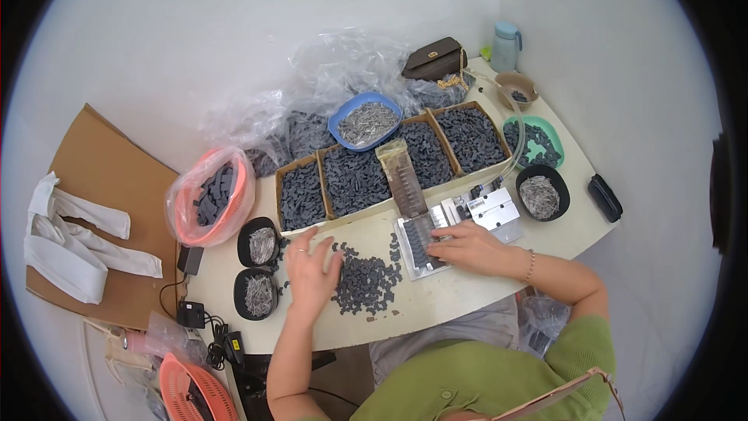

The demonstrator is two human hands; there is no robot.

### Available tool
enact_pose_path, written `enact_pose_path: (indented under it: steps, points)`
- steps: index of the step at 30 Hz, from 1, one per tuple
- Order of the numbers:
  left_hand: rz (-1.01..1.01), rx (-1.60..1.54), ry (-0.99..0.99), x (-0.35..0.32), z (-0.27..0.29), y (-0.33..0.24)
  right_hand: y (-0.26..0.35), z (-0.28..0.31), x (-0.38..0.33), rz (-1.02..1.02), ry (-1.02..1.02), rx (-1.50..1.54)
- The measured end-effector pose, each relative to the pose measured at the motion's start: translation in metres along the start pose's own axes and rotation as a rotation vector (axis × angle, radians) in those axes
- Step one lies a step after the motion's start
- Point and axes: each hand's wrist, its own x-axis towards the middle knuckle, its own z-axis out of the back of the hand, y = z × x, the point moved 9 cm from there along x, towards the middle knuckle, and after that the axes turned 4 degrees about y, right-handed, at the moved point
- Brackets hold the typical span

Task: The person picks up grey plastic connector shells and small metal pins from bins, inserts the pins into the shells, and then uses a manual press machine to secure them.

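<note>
My left hand (310,271) is over the table with its fingers spread, and I see nothing held in it. Beside its thumb lies a loose pile of small dark grey plastic parts (365,284). My right hand (474,249) rests with outstretched fingers on a metal fixture (421,271), touching the area where dark parts stand in rows (417,240). What lies under its palm is hidden. Against the fixture's far side leans a clear, brownish plastic strip box (400,178). A silver block with a hose (494,209) belongs to the fixture's right end.
Cardboard trays of dark parts (354,179) line the back, with a blue bowl of metal pins (366,122) on top. Black bowls of pins stand left (257,294) and right (543,193). A pink basket (204,222), green bowl (555,140), bottle (506,47) and handbag (435,60) surround them.
</note>
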Motion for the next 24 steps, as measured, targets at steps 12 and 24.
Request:
enact_pose_path:
  steps: [12,24]
  points:
    - [0.319,0.207,0.140,-0.003,0.004,0.177,0.026,0.012,0.007,-0.044,0.090,-0.321]
    - [0.487,0.182,0.367,-0.004,-0.006,0.202,-0.177,0.021,0.205,-0.445,0.132,0.032]
